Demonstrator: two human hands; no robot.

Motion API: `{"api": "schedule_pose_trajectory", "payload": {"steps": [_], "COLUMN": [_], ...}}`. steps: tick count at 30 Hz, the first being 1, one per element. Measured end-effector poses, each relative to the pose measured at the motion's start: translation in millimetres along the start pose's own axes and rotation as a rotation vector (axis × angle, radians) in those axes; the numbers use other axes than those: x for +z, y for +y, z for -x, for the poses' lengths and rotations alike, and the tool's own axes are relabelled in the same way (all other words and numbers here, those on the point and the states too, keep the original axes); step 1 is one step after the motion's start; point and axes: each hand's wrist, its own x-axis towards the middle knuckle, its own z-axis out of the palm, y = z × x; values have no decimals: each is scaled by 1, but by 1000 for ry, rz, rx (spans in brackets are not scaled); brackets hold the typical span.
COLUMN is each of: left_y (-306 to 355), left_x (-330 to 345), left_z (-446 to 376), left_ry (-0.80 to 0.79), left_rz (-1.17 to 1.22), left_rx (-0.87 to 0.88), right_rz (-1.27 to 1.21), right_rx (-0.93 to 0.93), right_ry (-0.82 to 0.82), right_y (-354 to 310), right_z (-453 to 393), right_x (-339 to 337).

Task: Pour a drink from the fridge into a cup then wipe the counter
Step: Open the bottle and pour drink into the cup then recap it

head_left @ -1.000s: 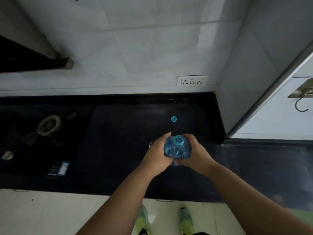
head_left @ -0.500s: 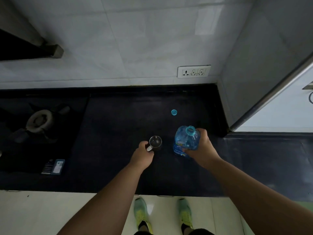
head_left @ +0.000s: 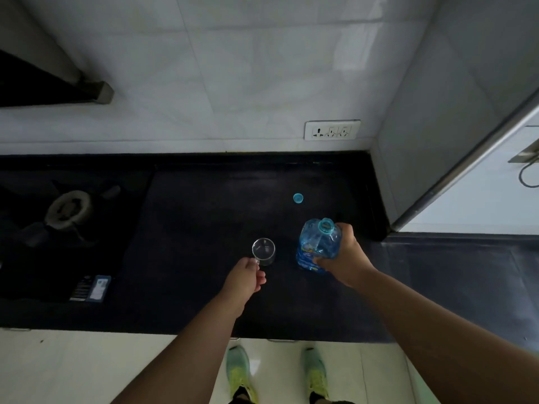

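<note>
A blue plastic bottle (head_left: 318,246) with its neck open stands on the black counter (head_left: 204,217), and my right hand (head_left: 344,258) grips its right side. Its blue cap (head_left: 298,197) lies loose on the counter behind it. To the left of the bottle stands a small clear glass cup (head_left: 264,251) with a handle. My left hand (head_left: 246,279) holds that handle from the near side, fingers curled around it. The cup and bottle are a little apart.
A gas stove burner (head_left: 68,209) sits at the left of the counter, with a small blue-and-white pack (head_left: 92,288) near the front edge. A wall socket (head_left: 332,130) is on the tiled wall. A white fridge door (head_left: 478,196) stands at the right.
Both hands were on the bottle a second ago. My left hand has come off it and taken the cup's handle, while my right hand has moved the bottle a little right.
</note>
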Motion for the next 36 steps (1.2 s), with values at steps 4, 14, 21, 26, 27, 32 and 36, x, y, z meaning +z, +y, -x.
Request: {"api": "schedule_pose_trajectory", "payload": {"steps": [4, 14, 21, 26, 27, 32, 36], "left_y": [26, 106, 136, 139, 139, 135, 130], "left_x": [-24, -95, -153, -180, -184, -198, -206], "left_z": [49, 157, 198, 199, 198, 195, 191], "left_ry": [-37, -39, 0, -12, -14, -40, -69], "left_rz": [-93, -203, -231, -226, -232, -253, -245], "left_rx": [181, 688, 899, 906, 906, 895, 852], "right_rz": [3, 94, 560, 731, 753, 811, 863], "right_rx": [31, -311, -498, -523, -523, -525, -574], "right_ry": [8, 299, 538, 697, 717, 782, 825], "right_y": [-22, -165, -249, -272, -275, -286, -287], "right_z": [6, 80, 142, 159, 161, 171, 174], "right_x": [-14, -81, -82, -77, -74, -55, -39]}}
